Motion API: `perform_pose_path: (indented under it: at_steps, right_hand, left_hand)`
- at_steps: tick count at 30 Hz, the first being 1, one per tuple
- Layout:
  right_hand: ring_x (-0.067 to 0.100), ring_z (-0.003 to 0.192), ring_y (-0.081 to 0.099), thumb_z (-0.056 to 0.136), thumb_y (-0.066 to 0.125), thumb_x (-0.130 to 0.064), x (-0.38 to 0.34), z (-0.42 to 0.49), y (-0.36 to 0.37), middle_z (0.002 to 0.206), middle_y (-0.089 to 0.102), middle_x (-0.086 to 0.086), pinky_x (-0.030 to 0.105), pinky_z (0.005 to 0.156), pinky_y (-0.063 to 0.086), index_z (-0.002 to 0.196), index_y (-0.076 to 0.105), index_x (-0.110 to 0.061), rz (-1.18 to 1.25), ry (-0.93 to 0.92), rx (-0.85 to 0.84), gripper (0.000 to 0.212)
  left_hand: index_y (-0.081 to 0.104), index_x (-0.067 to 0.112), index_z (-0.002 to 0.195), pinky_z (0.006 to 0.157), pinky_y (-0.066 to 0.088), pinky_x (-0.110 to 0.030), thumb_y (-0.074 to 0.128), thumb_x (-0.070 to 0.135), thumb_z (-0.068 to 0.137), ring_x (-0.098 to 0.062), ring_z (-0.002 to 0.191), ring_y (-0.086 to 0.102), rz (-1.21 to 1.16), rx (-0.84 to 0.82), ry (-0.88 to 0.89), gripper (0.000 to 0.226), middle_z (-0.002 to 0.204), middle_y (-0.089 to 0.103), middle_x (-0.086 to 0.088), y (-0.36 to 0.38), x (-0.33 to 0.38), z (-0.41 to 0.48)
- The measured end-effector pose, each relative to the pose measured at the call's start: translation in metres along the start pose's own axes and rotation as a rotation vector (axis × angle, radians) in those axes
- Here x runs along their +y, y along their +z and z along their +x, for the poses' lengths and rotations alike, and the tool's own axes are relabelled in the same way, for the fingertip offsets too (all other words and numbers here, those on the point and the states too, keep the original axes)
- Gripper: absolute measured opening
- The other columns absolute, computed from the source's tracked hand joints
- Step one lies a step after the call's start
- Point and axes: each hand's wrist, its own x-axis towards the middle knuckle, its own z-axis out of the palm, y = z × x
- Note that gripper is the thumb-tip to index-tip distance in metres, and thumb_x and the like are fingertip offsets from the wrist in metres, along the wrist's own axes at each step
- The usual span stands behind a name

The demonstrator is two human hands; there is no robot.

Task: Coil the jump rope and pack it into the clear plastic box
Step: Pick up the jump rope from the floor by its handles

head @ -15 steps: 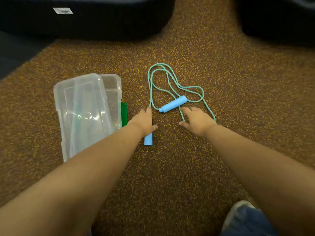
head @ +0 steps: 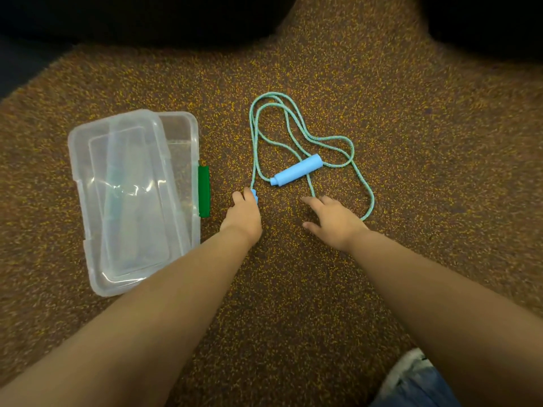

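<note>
Your left hand point(head: 244, 214) has closed over the near blue handle point(head: 254, 196), which half a second ago stuck out toward you below the fist; now only its tip shows at the fingers. That handle's jump rope point(head: 255, 142) lies in loose teal loops on the speckled carpet point(head: 293, 289), with the second handle point(head: 298, 170) free among them. Your right hand point(head: 335, 220) rests spread, fingers apart, on the cord nearest you. Left of the rope sits the clear plastic box point(head: 132, 201), lid ajar, green latch point(head: 204, 190) facing the rope.

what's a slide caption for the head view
Left hand grips one jump rope handle; rope uncoiled beside clear plastic box.
</note>
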Motion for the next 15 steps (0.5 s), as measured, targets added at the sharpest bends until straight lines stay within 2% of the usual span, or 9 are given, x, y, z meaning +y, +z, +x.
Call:
perform_pose_path:
  at_steps: [8,15]
  right_hand:
    - [0.032,0.131,0.038,0.093,0.050,-0.035,-0.017,-0.008,-0.022,0.143,0.039,0.013,0.046,0.105,0.039,0.148,0.017,-0.027,0.015,0.009,-0.019,0.064]
    - [0.032,0.129,0.041,0.093,0.051,-0.033,-0.042,-0.020,-0.056,0.142,0.043,0.012,0.047,0.103,0.040,0.148,0.018,-0.024,-0.002,-0.052,0.057,0.065]
  left_hand:
    - [0.010,0.001,0.146,0.097,0.040,-0.043,0.061,0.015,0.086,-0.042,0.125,0.045,-0.117,-0.052,0.050,0.079,0.143,0.024,-0.019,-0.037,0.005,-0.022]
    - [0.025,0.001,0.135,0.091,0.041,-0.042,0.058,0.015,0.082,-0.041,0.116,0.046,-0.162,-0.023,0.119,0.064,0.133,0.032,-0.020,-0.083,0.016,-0.044]
